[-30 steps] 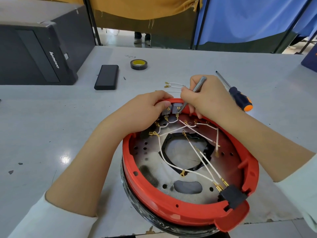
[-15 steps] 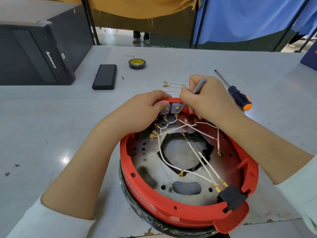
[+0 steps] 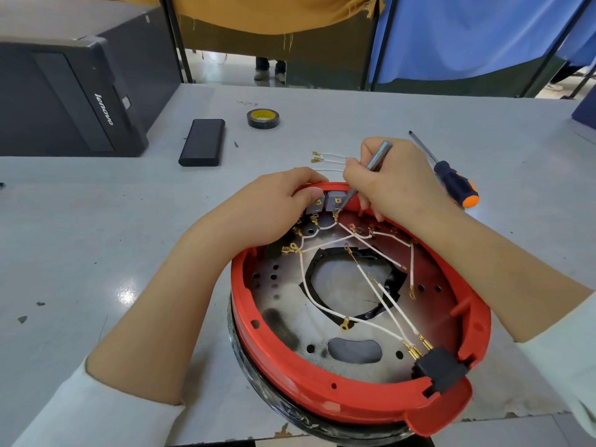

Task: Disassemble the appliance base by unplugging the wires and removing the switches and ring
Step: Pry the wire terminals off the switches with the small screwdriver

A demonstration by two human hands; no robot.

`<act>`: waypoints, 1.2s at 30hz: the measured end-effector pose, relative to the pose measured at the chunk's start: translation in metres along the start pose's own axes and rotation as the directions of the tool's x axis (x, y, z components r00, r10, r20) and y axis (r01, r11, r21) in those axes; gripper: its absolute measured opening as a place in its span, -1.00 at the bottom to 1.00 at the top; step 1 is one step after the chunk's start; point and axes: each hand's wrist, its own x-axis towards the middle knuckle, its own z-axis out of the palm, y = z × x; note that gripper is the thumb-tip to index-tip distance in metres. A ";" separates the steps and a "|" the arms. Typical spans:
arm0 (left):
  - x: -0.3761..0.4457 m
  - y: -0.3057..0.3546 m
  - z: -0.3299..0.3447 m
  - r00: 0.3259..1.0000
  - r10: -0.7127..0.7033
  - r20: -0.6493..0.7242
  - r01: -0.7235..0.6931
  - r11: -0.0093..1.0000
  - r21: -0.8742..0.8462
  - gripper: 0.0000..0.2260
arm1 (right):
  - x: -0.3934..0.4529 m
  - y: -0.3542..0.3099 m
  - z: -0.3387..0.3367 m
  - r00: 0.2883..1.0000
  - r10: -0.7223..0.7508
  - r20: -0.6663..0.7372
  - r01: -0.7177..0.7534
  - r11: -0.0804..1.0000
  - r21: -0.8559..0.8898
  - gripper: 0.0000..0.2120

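The appliance base [image 3: 322, 391] is a round red plastic shell with a scorched metal plate inside, lying upside down in front of me. White wires [image 3: 374, 282] with brass terminals cross the plate to a black connector block [image 3: 440, 371] at the near right. Two grey switches [image 3: 332, 201] sit in the far rim. My left hand [image 3: 274, 204] grips the far rim, thumb against the left switch. My right hand [image 3: 393, 182] holds a thin grey metal tool [image 3: 375, 162], whose tip touches the right switch. A black ring [image 3: 309, 282] lines the plate's centre hole.
Loose white wires [image 3: 329, 158] lie on the grey table beyond the base. An orange and black screwdriver [image 3: 451, 179] lies to the right. A black power bank [image 3: 202, 141], a roll of black tape [image 3: 263, 118] and a black Lenovo computer case [image 3: 71, 98] stand at the far left.
Both hands stay at the switches on the far rim. The tool tip has shifted slightly against the right switch. The view has moved a little closer.
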 end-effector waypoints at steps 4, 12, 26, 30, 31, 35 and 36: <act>0.000 0.001 0.000 1.000 0.004 0.002 -0.004 1.000 0.000 -0.75 | 0.000 -0.001 0.000 1.000 -0.004 0.002 0.004 1.000 0.004 -0.67; 0.001 0.001 0.000 1.000 0.009 -0.002 -0.009 1.000 0.013 -0.74 | 0.006 -0.003 0.001 0.998 -0.005 0.059 0.007 0.999 -0.045 -0.69; 0.002 -0.001 -0.001 1.000 0.002 -0.001 -0.002 1.000 0.011 -0.75 | 0.005 0.001 0.003 1.000 -0.001 -0.009 0.001 1.000 0.005 -0.66; 0.002 0.000 -0.001 1.000 0.002 0.001 -0.002 1.000 0.007 -0.74 | 0.008 -0.002 0.001 0.998 0.031 0.050 -0.031 0.999 -0.009 -0.69; 0.002 0.000 -0.001 1.000 0.003 0.001 -0.003 1.000 0.006 -0.74 | 0.009 -0.003 0.001 0.997 0.036 0.069 -0.035 0.999 -0.018 -0.70; 0.002 0.000 0.000 1.000 0.001 -0.003 -0.001 1.000 -0.002 -0.74 | 0.007 -0.002 0.001 0.997 0.034 0.071 -0.033 0.999 -0.020 -0.70; 0.002 0.000 0.000 1.000 0.001 -0.004 -0.001 1.000 -0.005 -0.75 | 0.006 -0.002 0.001 0.997 0.031 0.064 -0.030 0.999 -0.016 -0.69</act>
